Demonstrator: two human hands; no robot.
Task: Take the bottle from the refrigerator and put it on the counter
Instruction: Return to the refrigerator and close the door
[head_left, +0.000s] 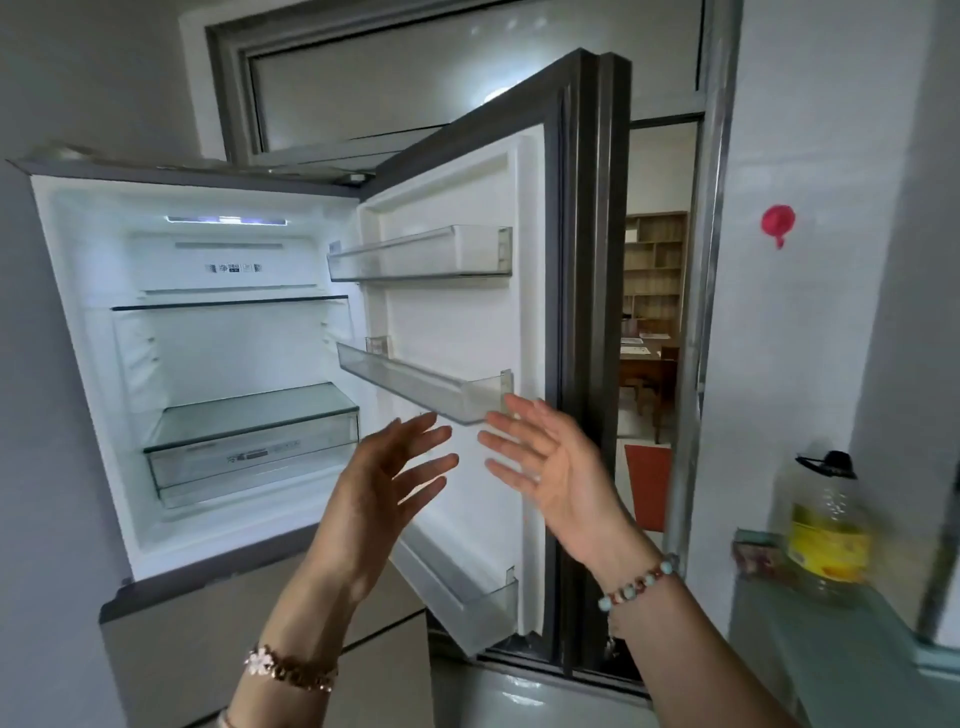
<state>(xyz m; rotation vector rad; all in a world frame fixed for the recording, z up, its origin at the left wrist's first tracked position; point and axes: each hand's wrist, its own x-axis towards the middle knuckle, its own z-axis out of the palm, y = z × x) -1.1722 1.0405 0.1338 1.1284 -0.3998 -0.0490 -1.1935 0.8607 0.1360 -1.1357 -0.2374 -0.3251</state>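
In the head view, the refrigerator (218, 364) is seen with its door (467, 364) swung wide to the right. Both hands are raised before the door shelves: the left hand (384, 483) and the right hand (545, 462) each show a wide grip, fingers spread, nothing held. The bottle (826, 530) is seen upright on the worktop (852, 649) at the far right.

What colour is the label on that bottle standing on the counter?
Yellow, on the bottle with the black cap, seen in the head view, though blurred.
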